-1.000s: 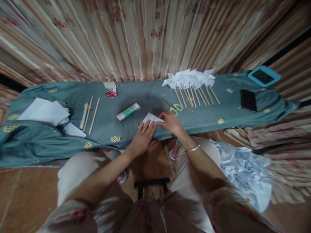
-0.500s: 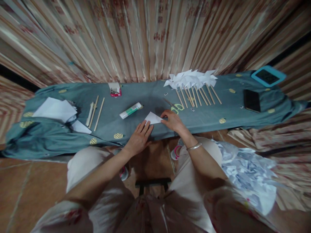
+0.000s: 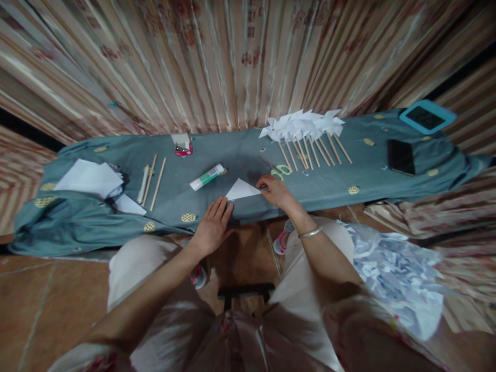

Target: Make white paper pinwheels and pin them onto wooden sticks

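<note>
Near the front edge of the counter [image 3: 242, 155], a white paper triangle [image 3: 242, 191] lies between the two hands; the left hand [image 3: 211, 226] is open, palm down, its fingertips at the triangle's left corner; the right hand [image 3: 276, 192] pinches the right corner; a green-and-white tube [image 3: 208, 177] lies beyond, to the left, and scissors [image 3: 285, 169] lie just past the right hand

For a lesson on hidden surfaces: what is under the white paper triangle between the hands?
Blue-green patterned cloth shows around the white paper triangle; whatever lies directly beneath is covered.
</note>
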{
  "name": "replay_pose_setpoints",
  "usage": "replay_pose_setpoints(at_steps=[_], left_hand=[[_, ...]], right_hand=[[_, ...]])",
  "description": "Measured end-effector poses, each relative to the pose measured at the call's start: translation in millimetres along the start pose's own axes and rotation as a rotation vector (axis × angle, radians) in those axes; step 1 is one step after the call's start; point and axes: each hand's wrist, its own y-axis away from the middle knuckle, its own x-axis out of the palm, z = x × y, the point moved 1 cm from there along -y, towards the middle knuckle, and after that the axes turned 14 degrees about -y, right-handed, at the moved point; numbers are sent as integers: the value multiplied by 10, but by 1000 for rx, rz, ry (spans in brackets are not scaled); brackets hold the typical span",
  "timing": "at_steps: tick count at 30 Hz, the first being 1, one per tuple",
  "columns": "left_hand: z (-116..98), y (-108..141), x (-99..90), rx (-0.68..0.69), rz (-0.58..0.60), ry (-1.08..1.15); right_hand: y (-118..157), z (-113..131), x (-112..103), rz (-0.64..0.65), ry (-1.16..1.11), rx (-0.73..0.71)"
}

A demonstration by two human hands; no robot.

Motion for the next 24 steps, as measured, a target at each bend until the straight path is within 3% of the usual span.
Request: replay_pose_setpoints(at_steps=[11, 24], left_hand=[[-10, 59, 22, -43, -28, -22], [-23, 69, 96, -116, -150, 55]], right_hand=[[11, 8, -16, 19, 25, 7], [-71, 98, 41, -47, -46, 76]])
